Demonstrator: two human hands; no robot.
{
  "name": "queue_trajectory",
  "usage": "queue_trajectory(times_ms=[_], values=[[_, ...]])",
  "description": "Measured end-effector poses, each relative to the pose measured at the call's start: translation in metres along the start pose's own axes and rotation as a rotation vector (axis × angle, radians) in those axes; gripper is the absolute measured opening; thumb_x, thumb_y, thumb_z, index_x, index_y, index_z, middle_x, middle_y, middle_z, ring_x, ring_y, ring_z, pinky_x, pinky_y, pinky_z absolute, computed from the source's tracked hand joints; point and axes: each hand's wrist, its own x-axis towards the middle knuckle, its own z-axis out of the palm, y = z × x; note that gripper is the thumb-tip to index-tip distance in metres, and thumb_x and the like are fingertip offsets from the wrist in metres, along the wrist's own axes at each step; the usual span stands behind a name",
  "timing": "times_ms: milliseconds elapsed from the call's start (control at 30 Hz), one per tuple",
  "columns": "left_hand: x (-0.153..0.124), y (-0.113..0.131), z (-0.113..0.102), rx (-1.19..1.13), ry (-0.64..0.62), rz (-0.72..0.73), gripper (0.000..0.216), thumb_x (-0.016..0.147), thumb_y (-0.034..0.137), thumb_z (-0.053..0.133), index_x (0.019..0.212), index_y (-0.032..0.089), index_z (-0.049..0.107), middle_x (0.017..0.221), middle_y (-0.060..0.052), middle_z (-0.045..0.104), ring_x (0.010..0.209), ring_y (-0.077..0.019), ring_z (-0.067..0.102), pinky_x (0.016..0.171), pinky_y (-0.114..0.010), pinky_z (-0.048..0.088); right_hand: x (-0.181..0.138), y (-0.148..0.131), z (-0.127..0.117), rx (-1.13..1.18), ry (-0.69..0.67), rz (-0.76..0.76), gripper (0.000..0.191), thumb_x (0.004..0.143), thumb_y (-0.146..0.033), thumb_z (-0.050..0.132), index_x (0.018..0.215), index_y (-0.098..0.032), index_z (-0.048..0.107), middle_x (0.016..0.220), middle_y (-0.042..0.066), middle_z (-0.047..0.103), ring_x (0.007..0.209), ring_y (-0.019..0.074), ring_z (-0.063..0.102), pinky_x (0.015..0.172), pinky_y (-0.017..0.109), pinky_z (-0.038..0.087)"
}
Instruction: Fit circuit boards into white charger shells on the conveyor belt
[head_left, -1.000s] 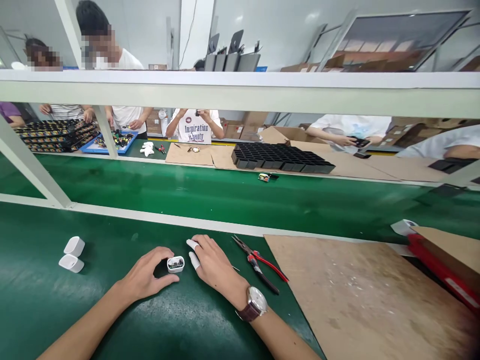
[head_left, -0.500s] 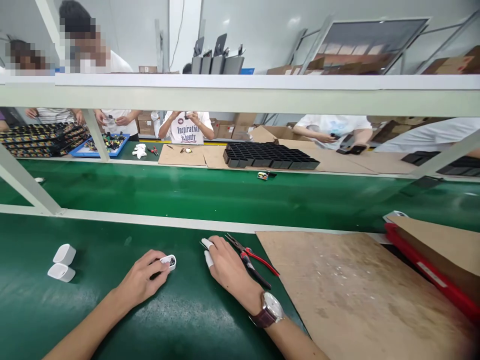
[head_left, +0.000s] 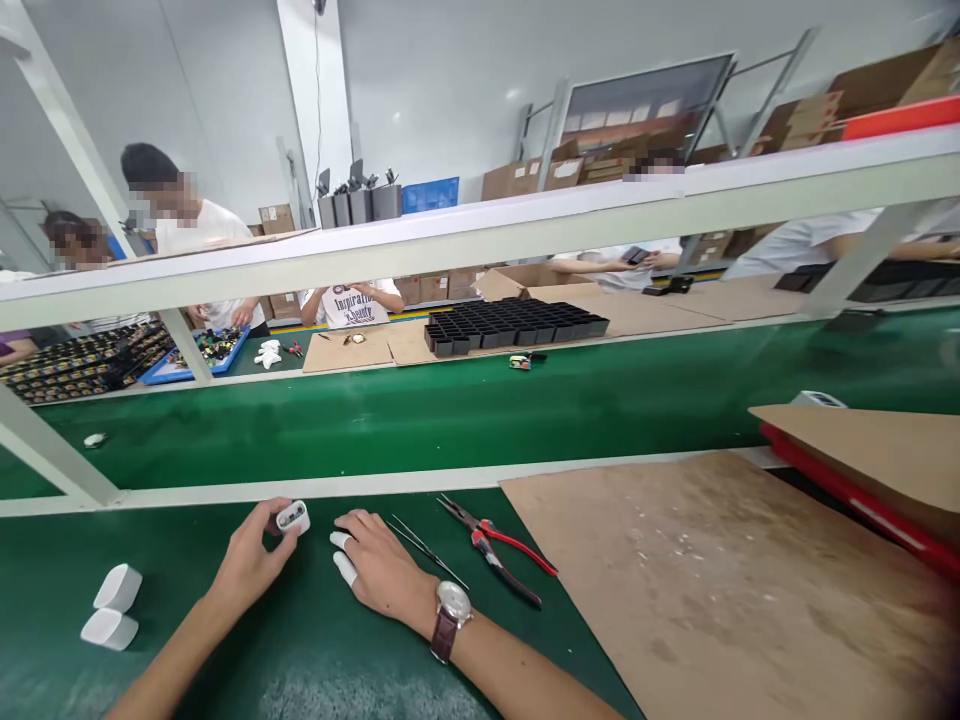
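Note:
My left hand (head_left: 251, 555) pinches a small white plastic housing (head_left: 294, 517) between thumb and fingers; its open end faces up and shows dark and metal parts inside. To the right of it, my right hand (head_left: 382, 565) is low over the green bench with fingers stretched out, holding nothing. Two of its fingers wear white finger cots (head_left: 343, 562). Tweezers (head_left: 427, 552) lie beside that hand, and red-and-black long-nose pliers (head_left: 499, 550) rest just beyond them. At the left, two more white housings (head_left: 118, 588) stand close together.
A stained cardboard sheet (head_left: 675, 580) covers the right of the bench, with a red bin (head_left: 847, 490) at its far edge. A white shelf beam (head_left: 480, 240) crosses ahead. Beyond the green belt (head_left: 375, 420), co-workers sit by black trays (head_left: 517, 325).
The tweezers, whose tips showed at my right fingers, now lie on the bench beside the pliers. My right hand has moved left towards the housing. The view has tilted.

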Motion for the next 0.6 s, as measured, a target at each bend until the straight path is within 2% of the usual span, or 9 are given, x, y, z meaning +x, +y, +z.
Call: queue_trajectory(times_ms=[67,167,233,300,400,467,567,600], values=[[0.039,-0.016,-0.001,0.04,0.008,-0.128,0.035,0.092,0.039,0.067,0.123,0.024,0.062,0.118,-0.005,0.076,0.082,-0.0203,0.074,0.081,-0.035,0.063,-0.001,0.001,0.001,0.013,0.013,-0.004,0.024,0.103,-0.022,0.054,0.122,-0.017,0.068,0.132,0.012,0.066,0.121,0.0281,0.057,0.102,0.046,0.051],[0.098,-0.036,-0.002,0.11,0.093,-0.247,0.039,0.09,0.03,0.064,0.126,0.017,0.06,0.123,-0.015,0.075,0.085,-0.0245,0.077,0.085,-0.04,0.062,-0.003,0.003,0.002,0.032,0.037,-0.01,0.025,0.101,-0.021,0.054,0.121,-0.017,0.068,0.132,0.012,0.066,0.121,0.0288,0.058,0.103,0.047,0.051],[0.123,-0.044,0.0,0.149,0.131,-0.282,0.039,0.087,0.024,0.066,0.124,0.014,0.061,0.115,-0.018,0.078,0.087,-0.0282,0.078,0.087,-0.043,0.062,-0.004,0.003,0.004,0.05,0.052,-0.003,0.025,0.101,-0.02,0.054,0.122,-0.017,0.068,0.132,0.011,0.067,0.122,0.029,0.058,0.105,0.049,0.051],[0.133,-0.046,0.006,0.164,0.142,-0.29,0.041,0.083,0.019,0.069,0.123,0.015,0.062,0.104,-0.016,0.08,0.089,-0.0296,0.079,0.085,-0.043,0.063,-0.004,0.005,0.006,0.064,0.061,0.007,0.025,0.1,-0.019,0.055,0.121,-0.019,0.068,0.132,0.011,0.067,0.124,0.0288,0.058,0.107,0.049,0.05],[0.119,-0.042,0.016,0.152,0.161,-0.247,0.048,0.08,0.02,0.071,0.128,0.017,0.061,0.111,-0.014,0.079,0.099,-0.0291,0.079,0.082,-0.04,0.065,-0.004,0.006,0.007,0.052,0.076,0.007,0.024,0.098,-0.018,0.057,0.119,-0.02,0.069,0.132,0.01,0.067,0.123,0.0281,0.059,0.106,0.047,0.052],[0.097,-0.035,0.014,0.139,0.183,-0.192,0.041,0.085,0.026,0.069,0.125,0.019,0.064,0.122,-0.014,0.077,0.109,-0.0294,0.076,0.086,-0.042,0.065,-0.004,0.006,0.007,0.042,0.088,-0.002,0.023,0.099,-0.017,0.057,0.117,-0.021,0.07,0.131,0.009,0.068,0.122,0.0281,0.061,0.105,0.046,0.053],[0.059,-0.026,-0.01,0.149,0.201,-0.122,0.02,0.093,0.038,0.064,0.1,0.022,0.073,0.121,-0.011,0.077,0.113,-0.0291,0.074,0.095,-0.045,0.062,-0.005,0.005,0.006,0.045,0.108,-0.015,0.025,0.1,-0.014,0.054,0.118,-0.022,0.07,0.132,0.01,0.068,0.123,0.0295,0.061,0.105,0.048,0.054],[0.048,-0.024,-0.025,0.163,0.209,-0.117,0.023,0.095,0.042,0.063,0.087,0.023,0.073,0.117,-0.009,0.078,0.111,-0.0287,0.074,0.098,-0.044,0.061,-0.005,0.005,0.006,0.043,0.114,-0.023,0.026,0.101,-0.013,0.053,0.118,-0.022,0.07,0.132,0.01,0.068,0.123,0.03,0.061,0.104,0.048,0.054]])
